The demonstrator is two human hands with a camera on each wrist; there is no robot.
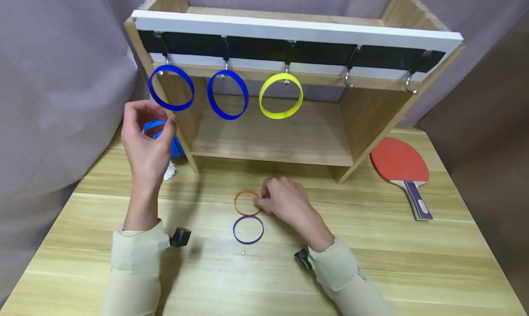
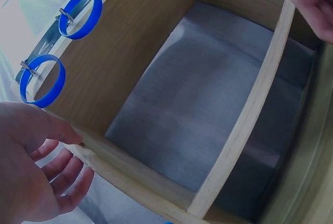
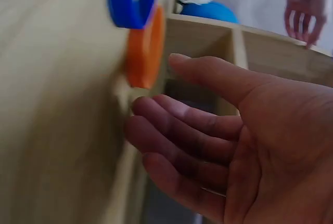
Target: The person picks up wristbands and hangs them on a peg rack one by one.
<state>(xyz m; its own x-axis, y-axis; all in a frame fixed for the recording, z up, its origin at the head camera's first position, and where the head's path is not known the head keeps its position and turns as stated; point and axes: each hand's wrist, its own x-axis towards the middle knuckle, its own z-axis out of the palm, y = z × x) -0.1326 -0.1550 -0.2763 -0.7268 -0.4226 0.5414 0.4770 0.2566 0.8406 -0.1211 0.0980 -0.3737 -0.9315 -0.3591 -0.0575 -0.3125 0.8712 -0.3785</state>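
Observation:
Beside the left upright of the wooden shelf (image 1: 272,143), my left hand (image 1: 144,132) is raised with loosely curved fingers and nothing in them. Just above it, a blue wristband (image 1: 175,108) hangs from a hook; whether thumb and shelf edge touch, I cannot tell. A second blue wristband (image 1: 229,117) and a yellow wristband (image 1: 281,115) hang on the neighbouring hooks. On the table, an orange wristband (image 1: 235,203) touches a dark blue wristband (image 1: 249,243). My right hand (image 1: 287,201) reaches to the orange one; in the right wrist view its thumb and bent fingers are apart, holding nothing.
Two bare hooks (image 1: 348,79) are on the right of the hook rail (image 1: 256,47). A red table tennis bat (image 1: 401,162) lies on the table (image 1: 413,270) at the right. Behind my left hand are a blue round object (image 1: 177,148) and something white (image 1: 169,171).

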